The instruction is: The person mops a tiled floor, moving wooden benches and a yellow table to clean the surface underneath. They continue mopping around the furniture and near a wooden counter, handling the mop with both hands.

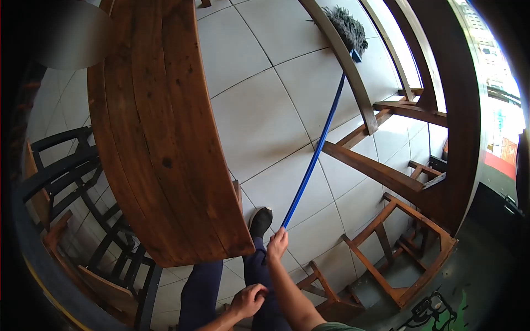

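Observation:
A mop with a long blue handle (314, 160) runs up and to the right across the floor. Its grey shaggy mop head (348, 30) lies on the tiles at the top, partly behind a curved wooden bar. My right hand (277, 244) is wrapped round the lower visible end of the handle. Low in front of my legs is my left hand (248, 300), its fingers curled in and nothing visible in them; it is apart from the mop.
A long brown wooden table (165, 138) stands to the left, with black metal-framed chairs (72, 176) beyond it. On the right are wooden furniture frames (381, 171) and a wooden stool (408, 254). White floor tiles (265, 127) run between them. My shoe (260, 222) is near the table corner.

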{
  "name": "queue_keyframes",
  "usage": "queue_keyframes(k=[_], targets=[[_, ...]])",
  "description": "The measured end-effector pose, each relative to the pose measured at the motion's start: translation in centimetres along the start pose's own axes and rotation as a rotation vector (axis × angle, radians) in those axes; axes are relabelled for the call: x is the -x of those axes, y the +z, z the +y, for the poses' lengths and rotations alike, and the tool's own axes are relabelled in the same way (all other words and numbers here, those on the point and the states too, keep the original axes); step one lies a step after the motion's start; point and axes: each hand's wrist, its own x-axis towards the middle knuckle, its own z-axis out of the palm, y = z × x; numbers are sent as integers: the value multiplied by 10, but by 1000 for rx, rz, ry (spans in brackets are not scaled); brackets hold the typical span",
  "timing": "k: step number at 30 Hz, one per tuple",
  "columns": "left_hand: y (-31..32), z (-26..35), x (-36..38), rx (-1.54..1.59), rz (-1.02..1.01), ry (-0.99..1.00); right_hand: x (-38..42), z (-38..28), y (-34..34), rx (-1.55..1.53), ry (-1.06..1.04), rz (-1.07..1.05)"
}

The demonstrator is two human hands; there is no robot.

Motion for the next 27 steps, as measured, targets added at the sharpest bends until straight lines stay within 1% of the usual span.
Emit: queue_keyframes(k=[2,3,4,5,6,7,8,9,10,11,12,14,15,16,17,18,19,20,21,22,23,24,25,26,27], targets=[[-16,-24,23,-63,-33,-126,39,19,-8,71,-8,112],[-18,-46,38,-98,-48,-165,38,22,-2,65,0,118],[-24,-60,48,-108,-54,-168,32,24,6,37,35,150],[-32,-74,60,-159,-124,-211,25,26,16,7,77,186],[-35,-87,73,-206,-194,-255,4,14,35,-22,64,184],[-29,-116,90,-377,-270,-317,-28,-5,61,-49,53,184],[-34,-102,87,-388,-283,-324,-79,0,83,-136,-39,161],[-40,-74,76,-344,-315,-295,-108,-42,106,-134,-31,178],[-45,-59,68,-302,-347,-263,-146,-68,123,-140,-2,124],[-41,-70,70,-251,-375,-243,-161,-116,132,-136,22,29],[-43,-73,66,-259,-381,-241,-168,-134,138,-144,23,36],[-41,-65,63,-198,-435,-201,-173,-155,128,-113,-74,31],[-41,-59,63,-202,-447,-195,-173,-130,115,-44,-94,51],[-45,-51,62,-240,-516,-198,-166,-85,98,18,-112,73],[-49,-43,60,-280,-577,-202,-144,-50,78,67,-112,96],[-55,-34,54,-323,-629,-205,-104,-32,57,69,-132,85],[-63,-7,47,-379,-721,-238,-66,-4,37,289,-220,127],[-71,18,39,-391,-715,-234,-21,11,25,252,-82,76],[-77,45,37,-309,-718,-291,18,37,16,309,-117,83],[-87,79,37,-224,-720,-355,54,57,7,355,16,32],[-108,132,32,2,-661,-341,83,61,3,398,80,22],[-116,144,29,-8,-656,-354,98,61,2,419,87,13],[-120,150,27,8,-650,-310,93,60,9,396,60,17],[-122,150,28,26,-647,-267,79,53,18,377,35,22],[-121,142,32,32,-637,-280,49,49,29,298,31,46]])
